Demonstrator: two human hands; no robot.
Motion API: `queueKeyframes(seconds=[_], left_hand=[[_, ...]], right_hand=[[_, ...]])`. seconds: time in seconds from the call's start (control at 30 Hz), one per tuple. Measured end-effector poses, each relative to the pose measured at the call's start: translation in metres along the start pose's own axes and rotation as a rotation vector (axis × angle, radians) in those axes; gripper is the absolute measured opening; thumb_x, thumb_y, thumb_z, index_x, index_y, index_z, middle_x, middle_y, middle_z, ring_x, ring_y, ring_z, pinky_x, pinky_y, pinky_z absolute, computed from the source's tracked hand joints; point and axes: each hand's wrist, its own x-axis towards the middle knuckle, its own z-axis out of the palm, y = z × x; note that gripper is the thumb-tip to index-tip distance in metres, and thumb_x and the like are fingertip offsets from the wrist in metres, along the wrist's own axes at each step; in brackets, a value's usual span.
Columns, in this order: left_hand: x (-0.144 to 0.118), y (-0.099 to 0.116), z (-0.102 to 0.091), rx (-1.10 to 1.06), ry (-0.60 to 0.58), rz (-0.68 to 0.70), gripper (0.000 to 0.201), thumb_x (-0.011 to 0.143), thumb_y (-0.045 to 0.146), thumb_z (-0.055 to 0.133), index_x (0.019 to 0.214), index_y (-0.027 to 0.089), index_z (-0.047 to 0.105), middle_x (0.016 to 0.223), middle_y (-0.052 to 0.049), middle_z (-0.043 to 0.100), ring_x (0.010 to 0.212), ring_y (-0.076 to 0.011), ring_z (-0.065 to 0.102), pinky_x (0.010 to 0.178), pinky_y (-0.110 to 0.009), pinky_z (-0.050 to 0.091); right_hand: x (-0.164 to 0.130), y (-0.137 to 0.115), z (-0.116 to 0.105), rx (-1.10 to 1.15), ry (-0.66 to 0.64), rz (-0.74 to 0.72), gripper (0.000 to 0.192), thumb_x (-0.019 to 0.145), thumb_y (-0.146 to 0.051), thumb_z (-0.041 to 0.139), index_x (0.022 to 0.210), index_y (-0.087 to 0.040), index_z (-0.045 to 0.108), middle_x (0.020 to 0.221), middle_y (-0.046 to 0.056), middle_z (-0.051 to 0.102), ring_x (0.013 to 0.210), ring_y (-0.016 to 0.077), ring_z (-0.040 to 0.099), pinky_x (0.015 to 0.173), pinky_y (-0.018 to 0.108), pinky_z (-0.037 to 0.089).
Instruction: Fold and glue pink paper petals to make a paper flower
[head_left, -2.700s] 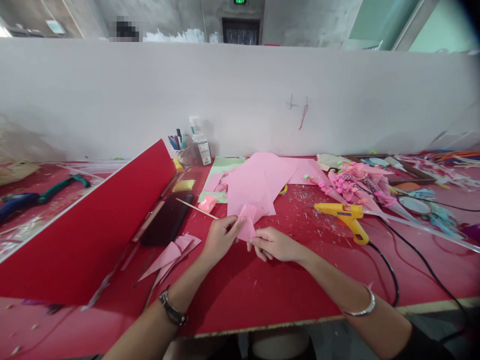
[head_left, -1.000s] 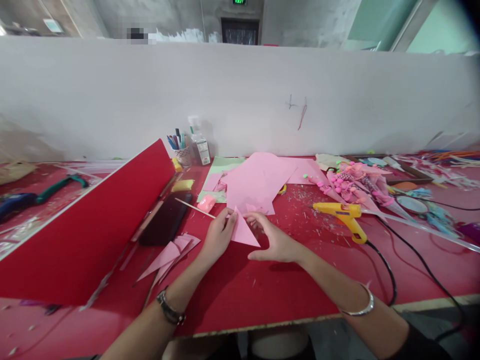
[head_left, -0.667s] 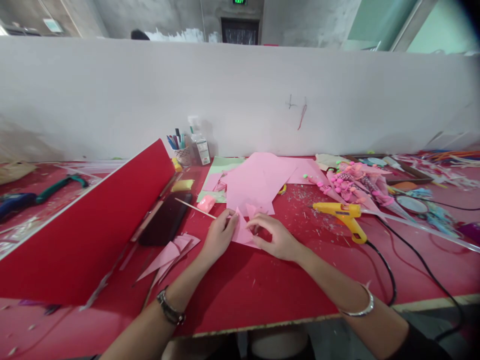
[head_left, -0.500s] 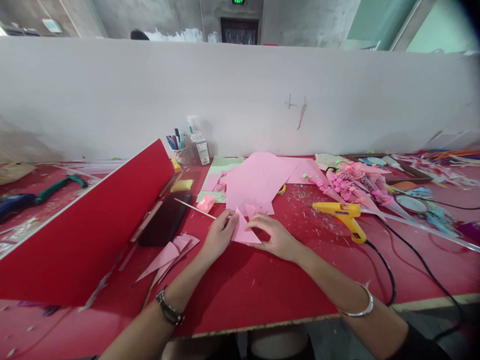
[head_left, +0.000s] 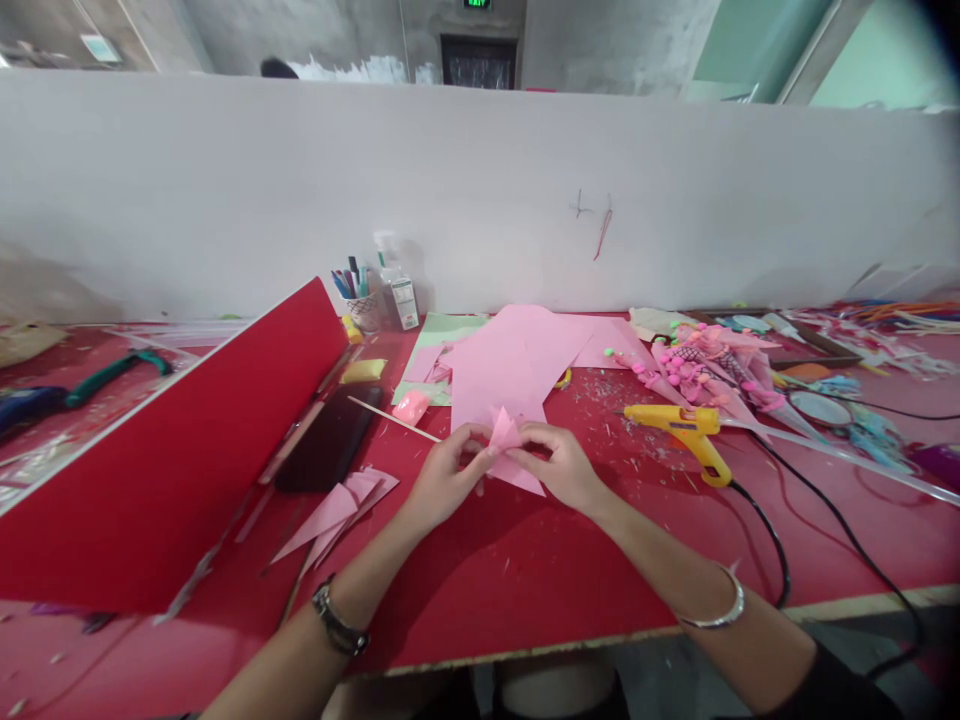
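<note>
Two hands, left hand [head_left: 444,480] and right hand [head_left: 564,468], fingers pinching one folded pink paper [head_left: 511,452], one glue gun [head_left: 686,428] nearby.

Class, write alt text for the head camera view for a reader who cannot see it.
Left hand and right hand together pinch a small folded pink paper piece over a red table. Loose pink sheets lie behind; a yellow glue gun lies right.

Single head view: looks forward and down, close over red table [head_left: 525,590], facing white partition [head_left: 480,190].
</note>
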Motion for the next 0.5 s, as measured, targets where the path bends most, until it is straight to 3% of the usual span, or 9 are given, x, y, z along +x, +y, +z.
queueKeyframes(seconds=[0.13,0.23,0.33,0.5], left_hand=[[-0.0001,0.0010,-0.0006,0.090,-0.054,-0.049,0.031,0.078,0.040,0.048,0.062,0.015,0.050,0.047,0.004,0.051,0.041,-0.0069,0.048,0.044,-0.017,0.036],[0.0001,0.0019,-0.0001,0.112,-0.063,-0.067,0.034,0.078,0.041,0.049,0.054,0.015,0.047,0.044,0.004,0.051,0.038,-0.0063,0.046,0.041,-0.016,0.034],[-0.0002,0.0018,0.0005,0.134,-0.035,-0.063,0.035,0.077,0.040,0.050,0.053,0.016,0.046,0.043,0.005,0.051,0.036,-0.0059,0.045,0.040,-0.016,0.034],[-0.0018,0.0019,0.0008,0.194,-0.010,-0.047,0.036,0.079,0.039,0.048,0.052,0.016,0.044,0.042,0.005,0.051,0.035,-0.0060,0.044,0.040,-0.016,0.033]], right_hand=[[0.0001,-0.0004,-0.0006,-0.011,0.053,0.043,0.016,0.075,-0.025,0.055,0.062,-0.016,0.053,0.062,-0.002,0.050,0.062,0.0106,0.047,0.061,0.023,0.038],[-0.0005,0.0019,0.0012,0.018,0.043,0.090,0.015,0.075,-0.026,0.054,0.064,-0.017,0.050,0.062,-0.003,0.047,0.061,0.0103,0.045,0.059,0.023,0.038],[-0.0009,0.0060,0.0043,0.114,0.047,0.114,0.009,0.075,-0.025,0.053,0.080,-0.018,0.050,0.068,-0.002,0.049,0.065,0.0107,0.049,0.061,0.023,0.040],[-0.0002,0.0068,0.0052,0.186,0.070,0.172,0.037,0.074,-0.022,0.054,0.108,-0.020,0.039,0.069,-0.003,0.052,0.064,0.0109,0.053,0.058,0.023,0.041]])
